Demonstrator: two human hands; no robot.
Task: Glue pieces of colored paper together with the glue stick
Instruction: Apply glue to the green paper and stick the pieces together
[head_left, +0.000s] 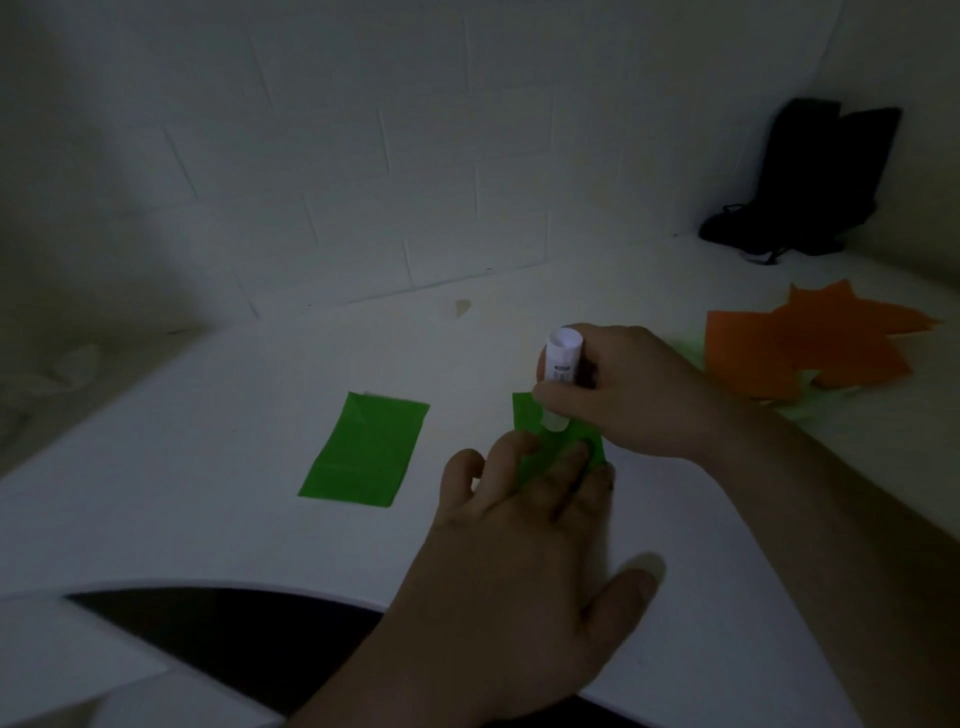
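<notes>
Right hand (623, 395) grips the glue stick (560, 371) upright, tip down on a green paper piece (540, 439). Left hand (524, 525) fingers straight, pressing that piece flat, just below the tip. Second green rectangle (363, 449) lies left of the fingers; orange paper (800, 343), dim, probably several sheets, beyond the right hand.

Plain rm: white block wall (363, 171), white table (208, 441)

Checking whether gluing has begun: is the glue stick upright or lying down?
Roughly upright: the right hand grips the glue stick, tip down on the green paper.
</notes>
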